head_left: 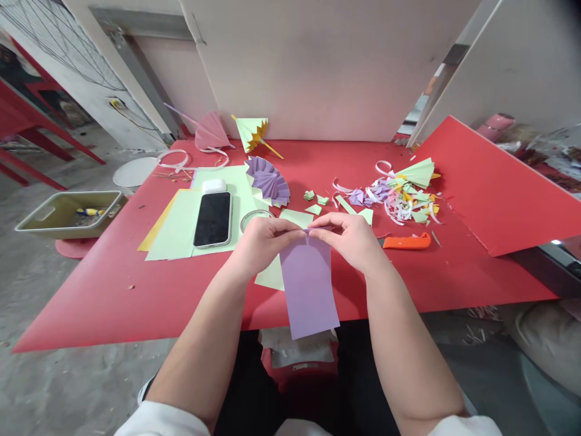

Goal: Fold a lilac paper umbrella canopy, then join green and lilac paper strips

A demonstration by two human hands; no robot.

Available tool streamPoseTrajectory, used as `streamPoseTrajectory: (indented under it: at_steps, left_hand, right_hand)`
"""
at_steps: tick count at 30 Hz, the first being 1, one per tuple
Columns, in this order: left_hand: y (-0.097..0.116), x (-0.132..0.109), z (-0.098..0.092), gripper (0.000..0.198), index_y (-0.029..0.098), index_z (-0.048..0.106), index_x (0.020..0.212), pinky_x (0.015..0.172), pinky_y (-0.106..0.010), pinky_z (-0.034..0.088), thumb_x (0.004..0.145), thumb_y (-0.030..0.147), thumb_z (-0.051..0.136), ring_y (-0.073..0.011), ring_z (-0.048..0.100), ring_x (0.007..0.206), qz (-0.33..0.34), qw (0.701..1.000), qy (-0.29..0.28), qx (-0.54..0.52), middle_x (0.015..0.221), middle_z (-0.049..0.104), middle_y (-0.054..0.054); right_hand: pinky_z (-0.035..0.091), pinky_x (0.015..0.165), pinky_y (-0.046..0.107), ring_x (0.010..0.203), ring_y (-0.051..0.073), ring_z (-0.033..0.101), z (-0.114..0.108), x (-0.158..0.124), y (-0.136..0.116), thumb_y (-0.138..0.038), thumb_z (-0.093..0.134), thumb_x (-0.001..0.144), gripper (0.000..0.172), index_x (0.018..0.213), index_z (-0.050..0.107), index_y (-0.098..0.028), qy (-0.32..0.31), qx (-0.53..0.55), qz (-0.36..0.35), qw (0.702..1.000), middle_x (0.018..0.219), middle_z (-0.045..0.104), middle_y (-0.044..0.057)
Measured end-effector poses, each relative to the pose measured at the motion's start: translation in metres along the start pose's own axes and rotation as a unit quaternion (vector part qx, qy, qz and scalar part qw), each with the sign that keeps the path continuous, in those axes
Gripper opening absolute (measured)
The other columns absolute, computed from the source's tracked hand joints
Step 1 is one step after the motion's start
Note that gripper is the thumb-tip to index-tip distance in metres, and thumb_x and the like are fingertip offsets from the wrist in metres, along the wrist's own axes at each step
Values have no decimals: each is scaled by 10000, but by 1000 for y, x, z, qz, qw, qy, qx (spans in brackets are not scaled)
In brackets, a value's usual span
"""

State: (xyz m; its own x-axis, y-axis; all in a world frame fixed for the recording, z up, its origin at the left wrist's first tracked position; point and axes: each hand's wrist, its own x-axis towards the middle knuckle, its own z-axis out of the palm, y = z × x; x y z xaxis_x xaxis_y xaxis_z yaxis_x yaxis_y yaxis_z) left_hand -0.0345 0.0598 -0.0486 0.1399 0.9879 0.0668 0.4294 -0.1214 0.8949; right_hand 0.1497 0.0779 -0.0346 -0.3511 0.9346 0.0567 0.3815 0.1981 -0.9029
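A strip of purple paper hangs from both hands over the front edge of the table. My left hand pinches its upper left part, and my right hand pinches the upper right, the fingertips close together. The paper's top edge seems folded, partly hidden by the fingers. Beneath it lies a pale green sheet. A roll of tape is partly covered by my left hand. To the right of my right hand rests an orange box cutter.
A phone and a white case lie on green sheets. Behind are a purple pleated fan, a pink paper umbrella and a green-and-yellow one. Paper scraps are heaped right on the red table.
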Motion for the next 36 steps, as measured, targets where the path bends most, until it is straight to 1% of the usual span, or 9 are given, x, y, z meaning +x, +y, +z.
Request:
streamPoseTrajectory:
  at_steps: [6, 12, 14, 16, 19, 22, 30, 32, 36]
  left_hand:
    - [3, -3, -1, 227, 184, 712, 742, 521, -193, 399, 769, 387, 615, -108, 537, 598, 3, 1000, 3, 8, 646, 640, 5]
    - [5, -5, -7, 240, 150, 699, 733, 539, -214, 400, 754, 377, 623, -124, 534, 614, -9, 999, 46, -12, 663, 626, -17]
    - [6, -4, -5, 244, 149, 695, 722, 526, -211, 387, 758, 377, 616, -118, 522, 601, -5, 999, 43, -15, 647, 614, -12]
    - [6, -4, -2, 244, 153, 696, 719, 518, -207, 376, 767, 373, 604, -113, 514, 593, 2, 999, 31, -10, 631, 606, -6]
    - [6, -4, 2, 243, 162, 708, 753, 523, -202, 380, 781, 371, 588, -117, 526, 610, 7, 1000, 23, 0, 646, 623, -4]
    - [7, -5, 3, 242, 176, 715, 771, 535, -200, 390, 782, 381, 587, -119, 542, 622, 13, 999, 25, 18, 663, 643, 1]
    - [8, -6, -1, 183, 159, 698, 709, 587, -225, 446, 761, 304, 600, -140, 595, 652, 23, 997, 69, 2, 671, 665, -8]
    - [7, -6, -8, 162, 162, 705, 725, 623, -242, 484, 749, 292, 610, -155, 626, 680, 2, 996, 91, -20, 685, 683, -17]
    - [7, -7, -18, 181, 165, 713, 798, 695, -270, 529, 748, 309, 616, -184, 667, 779, -39, 982, 178, -48, 781, 720, -48]
  right_hand:
    - [462, 654, 253, 691, 114, 585, -3, 0, 4, -299, 572, 798, 118, 778, 658, -220, 4, -17, -33, 999, 766, 655, -15]
    - [490, 760, 301, 766, 135, 614, -19, 7, 25, -365, 526, 834, 166, 798, 578, -212, 168, 53, -35, 984, 756, 628, 0]
    - [494, 789, 301, 823, 140, 620, -13, 6, 22, -368, 577, 804, 164, 885, 580, -225, 145, 87, -67, 983, 834, 645, 8]
    - [498, 783, 290, 870, 147, 617, -3, 5, 16, -341, 655, 745, 279, 1000, 587, -251, 74, 82, -81, 991, 901, 657, 6]
    - [497, 724, 268, 830, 141, 613, 9, 3, 10, -317, 676, 724, 214, 932, 662, -271, 31, 32, -60, 997, 893, 675, -7]
    - [485, 643, 255, 707, 126, 602, 11, 4, 12, -317, 672, 724, 98, 797, 701, -258, 52, 21, -52, 997, 765, 679, -19]
    - [451, 586, 267, 632, 128, 568, -2, 5, 17, -336, 674, 705, 121, 732, 700, -221, 86, 46, -31, 995, 691, 664, -6]
    - [441, 594, 273, 632, 128, 552, -9, 4, 19, -335, 674, 702, 120, 726, 696, -219, 108, 43, -24, 993, 689, 658, -6]
    - [446, 640, 296, 673, 141, 552, -21, 2, 18, -342, 661, 708, 143, 756, 689, -211, 147, 37, -9, 988, 751, 664, 8]
